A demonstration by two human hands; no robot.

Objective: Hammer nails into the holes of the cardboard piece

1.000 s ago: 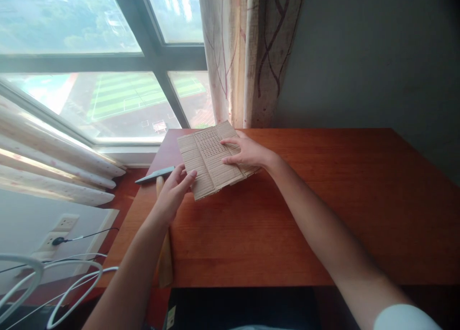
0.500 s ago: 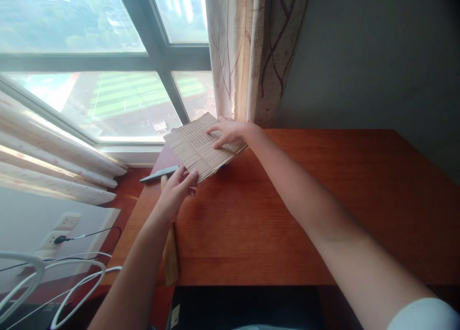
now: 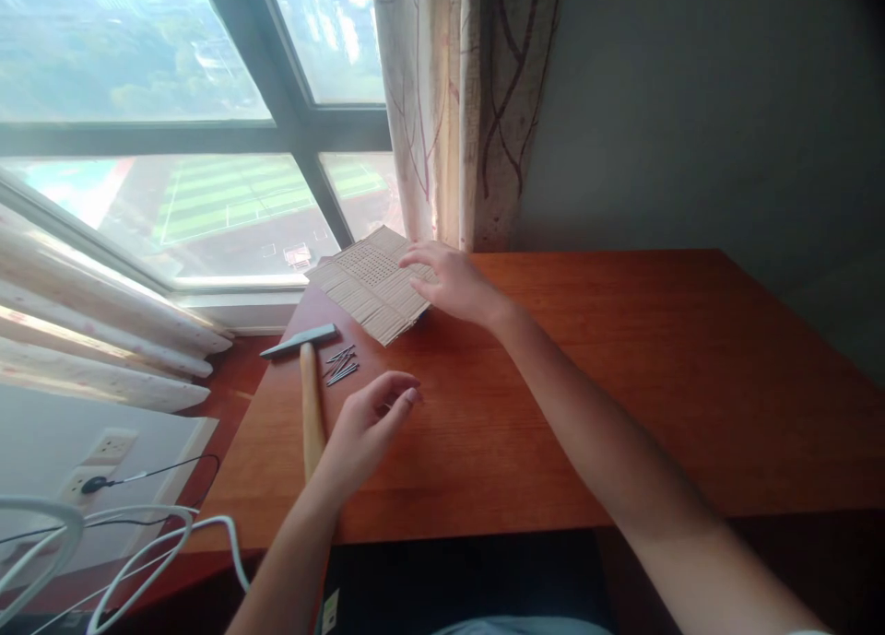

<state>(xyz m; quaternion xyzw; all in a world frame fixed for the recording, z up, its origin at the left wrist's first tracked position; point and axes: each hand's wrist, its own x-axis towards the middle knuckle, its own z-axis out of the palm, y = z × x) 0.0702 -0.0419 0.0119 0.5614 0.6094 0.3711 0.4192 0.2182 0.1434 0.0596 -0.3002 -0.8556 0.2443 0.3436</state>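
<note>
fingers point(image 3: 417, 255) of the right hand point(image 3: 457, 287) stand apart over the cardboard point(image 3: 377, 299), contact unclear, at the far left corner of the counter point(image 3: 622, 368); the left hand point(image 3: 365, 430) curls near hammer point(image 3: 312, 409) and nails point(image 3: 343, 374); whether its fingers meet, i cannot tell.

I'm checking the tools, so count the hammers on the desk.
1: the hammer lies on the desk's left side, beside the nails, partly hidden by the left forearm.

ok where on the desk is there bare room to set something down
The widest bare patch of desk lies between the right forearm and the wall; a smaller one lies between it and the left forearm, toward the front edge. The left end is crowded: hammer, nails, cardboard, left hand.
</note>
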